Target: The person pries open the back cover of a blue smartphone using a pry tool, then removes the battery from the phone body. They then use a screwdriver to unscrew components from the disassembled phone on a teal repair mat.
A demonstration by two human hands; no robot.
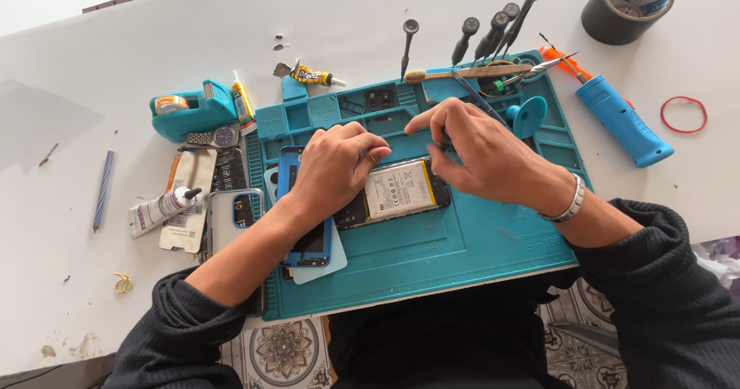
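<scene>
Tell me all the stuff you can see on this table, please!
work mat: one, teal, middle of the white table
opened phone: one, black with a white battery, on the mat under the hands
phone back cover: one, blue, left part of the mat
screwdrivers: about five, dark grey, standing along the mat's top edge
suction cup: one, teal, mat's top right
toothbrush: one, wooden, mat's top edge
tape dispenser: one, teal, left of the mat
wristwatch: one, silver, below the dispenser
glue tube: one, white, far left
tape roll: one, black, top right
blue tool: one, right of the mat
rubber band: one, red, far right
left hand: on the phone
right hand: on the phone, silver bracelet
</scene>
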